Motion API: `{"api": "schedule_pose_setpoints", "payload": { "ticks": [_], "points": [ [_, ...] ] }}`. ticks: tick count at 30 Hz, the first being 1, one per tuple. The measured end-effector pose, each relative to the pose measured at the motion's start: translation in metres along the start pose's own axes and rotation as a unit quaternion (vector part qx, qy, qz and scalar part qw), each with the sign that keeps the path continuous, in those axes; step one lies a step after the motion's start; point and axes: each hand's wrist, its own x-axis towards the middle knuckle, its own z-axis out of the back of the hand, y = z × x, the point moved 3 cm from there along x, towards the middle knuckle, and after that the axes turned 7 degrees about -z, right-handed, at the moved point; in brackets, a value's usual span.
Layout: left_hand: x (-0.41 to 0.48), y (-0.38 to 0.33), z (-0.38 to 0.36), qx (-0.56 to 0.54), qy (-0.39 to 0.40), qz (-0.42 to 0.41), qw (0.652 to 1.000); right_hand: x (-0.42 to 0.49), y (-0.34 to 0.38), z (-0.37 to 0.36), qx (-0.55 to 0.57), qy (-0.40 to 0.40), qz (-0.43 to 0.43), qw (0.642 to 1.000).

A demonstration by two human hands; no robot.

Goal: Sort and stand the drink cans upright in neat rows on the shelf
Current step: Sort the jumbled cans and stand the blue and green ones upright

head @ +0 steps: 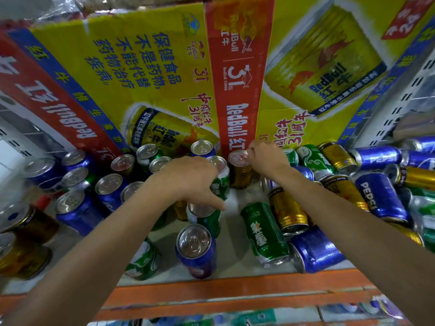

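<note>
Blue, green and gold drink cans cover the white shelf [235, 260]. On the left and in the middle several stand upright, among them a blue can [196, 250] near the front. My right hand [266, 156] grips the top rim of an upright gold can [240, 171] at the back. My left hand [190, 180] reaches down over an upright green can [221, 182], fingers curled around it and thumb pointing down to the right. A green can [263, 234] and a gold can [288, 212] lie on their sides to the right.
A pile of toppled blue, gold and green cans [376, 184] fills the right side. Yellow and red RedBull cartons [164, 74] form the back wall. An orange shelf edge [235, 292] runs along the front. Perforated metal uprights [404, 95] stand at the right.
</note>
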Motion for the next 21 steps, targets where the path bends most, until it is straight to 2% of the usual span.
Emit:
{"api": "schedule_pose_setpoints", "payload": {
  "ticks": [4,11,14,17,21],
  "points": [
    [0.020,-0.022,0.004,-0.026,-0.041,-0.057,0.997,-0.003,-0.033,0.015,-0.021,0.034,0.009,0.999],
    [0.052,-0.069,-0.012,-0.033,0.052,-0.156,0.986,-0.020,-0.080,0.034,-0.125,0.209,0.049,0.969],
    [0.056,-0.084,-0.017,-0.015,0.068,-0.186,0.980,-0.018,-0.098,0.038,-0.163,0.227,0.079,0.957],
    [0.054,-0.099,-0.025,-0.012,0.110,-0.189,0.976,-0.013,-0.105,0.040,-0.183,0.224,0.106,0.951],
    [0.047,-0.117,-0.035,-0.023,0.175,-0.124,0.976,-0.004,-0.106,0.037,-0.211,0.240,0.151,0.935]
  ]
}}
